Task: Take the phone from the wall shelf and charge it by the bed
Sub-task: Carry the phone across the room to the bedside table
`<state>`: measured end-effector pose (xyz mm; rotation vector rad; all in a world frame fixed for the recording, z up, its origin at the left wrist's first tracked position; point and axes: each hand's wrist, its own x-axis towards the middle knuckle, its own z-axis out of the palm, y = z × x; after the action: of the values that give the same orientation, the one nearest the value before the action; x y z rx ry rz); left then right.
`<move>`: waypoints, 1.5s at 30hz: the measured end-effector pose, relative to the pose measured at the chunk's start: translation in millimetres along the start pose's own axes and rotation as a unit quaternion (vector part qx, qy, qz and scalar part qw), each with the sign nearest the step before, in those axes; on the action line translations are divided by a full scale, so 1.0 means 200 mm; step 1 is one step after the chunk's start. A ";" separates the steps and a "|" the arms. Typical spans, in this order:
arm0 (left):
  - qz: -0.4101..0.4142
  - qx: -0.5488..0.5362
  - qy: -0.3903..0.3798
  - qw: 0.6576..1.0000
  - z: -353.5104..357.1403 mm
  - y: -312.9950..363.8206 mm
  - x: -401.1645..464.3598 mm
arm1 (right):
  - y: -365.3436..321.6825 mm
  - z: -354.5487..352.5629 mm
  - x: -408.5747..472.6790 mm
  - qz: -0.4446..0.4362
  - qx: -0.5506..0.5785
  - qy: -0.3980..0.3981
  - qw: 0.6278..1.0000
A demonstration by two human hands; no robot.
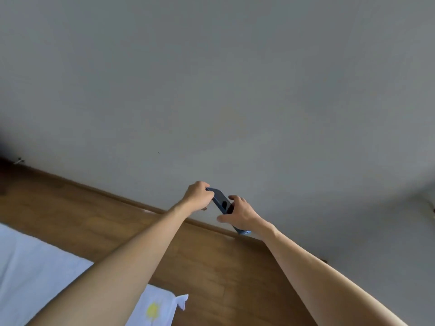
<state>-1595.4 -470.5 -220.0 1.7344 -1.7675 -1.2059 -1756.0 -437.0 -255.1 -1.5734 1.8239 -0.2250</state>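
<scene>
A dark blue phone [221, 200] is held out in front of me, tilted, against the plain grey wall. My left hand [197, 195] grips its upper end with curled fingers. My right hand [237, 214] wraps around its lower half, thumb out to the left. The phone's lower end [242, 231] pokes out beneath my right wrist. Its screen side is mostly hidden by my fingers. No cable or charger is in view.
A wooden headboard [211, 267] runs diagonally under my arms, its top edge against the grey wall [211, 90]. White bedding [35, 267] with a yellow print [152, 310] lies at the lower left. A small fitting [18, 160] sits on the wall at far left.
</scene>
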 end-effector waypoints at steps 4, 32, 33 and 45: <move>-0.037 -0.077 0.039 0.996 -0.16 0.00 0.31 | -0.16 -0.06 0.39 -0.026 -0.026 -0.026 0.999; -0.289 -0.386 0.457 0.747 -1.80 -0.90 1.28 | -2.10 0.46 2.12 -0.381 -0.216 -0.250 0.864; -0.291 -0.388 0.459 0.744 -1.89 -0.95 1.30 | -2.20 0.51 2.17 -0.381 -0.217 -0.251 0.863; -0.287 -0.394 0.499 0.716 -2.93 -1.51 1.44 | -3.29 1.02 2.58 -0.453 -0.218 -0.254 0.826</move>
<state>-1004.1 -879.1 -211.7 1.7858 -0.0194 -0.7096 -1113.2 -1010.8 -243.4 -2.4460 0.6269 0.2023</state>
